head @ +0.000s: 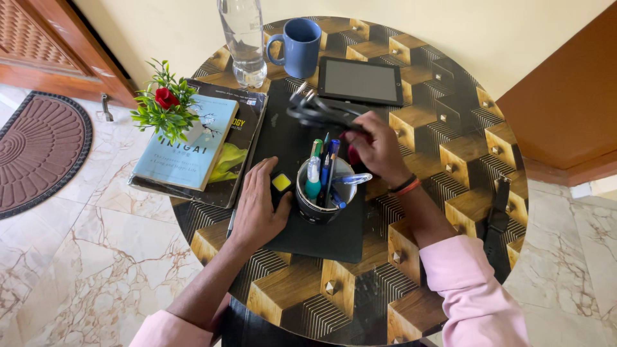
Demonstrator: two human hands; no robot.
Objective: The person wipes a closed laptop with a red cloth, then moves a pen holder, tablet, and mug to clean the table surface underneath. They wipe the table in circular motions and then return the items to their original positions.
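Note:
My left hand (257, 202) lies flat on a black mat (321, 238), fingers spread, touching a small cube with a yellow face (281, 182) and the side of a dark pen cup (318, 209). The cup holds several pens and markers (319, 170). My right hand (378, 149) hovers just above and to the right of the cup, fingers closed around a dark red pen-like object, of which only a small part shows. A tangled black cable (316, 109) lies right behind that hand.
The round patterned table (450, 154) also carries a blue mug (300, 45), a clear water bottle (243, 38), a tablet (360, 80), stacked books (193, 144) with a small potted plant (164, 103) on them. Marble floor and a doormat (35, 151) lie left.

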